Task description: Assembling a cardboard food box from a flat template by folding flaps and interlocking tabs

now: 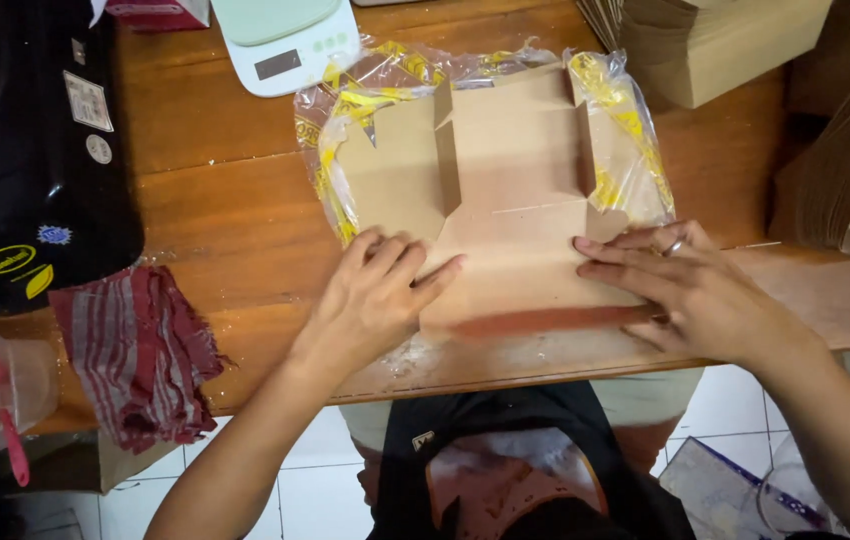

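Item: flat brown die-cut cardboard box blank (505,190), partly folded, two side flaps upright — lying at the near edge of the brown wooden worktop (205,200), on a clear plastic wrapper with yellow print (635,150).

Handling, as judged: light, stiff along panels, creasing readily at scored lines; take it by panel edges, not flap tips.

Your left hand (375,295) and right hand (690,285) lie flat, fingers spread, pressing the near panel, gripping nothing.
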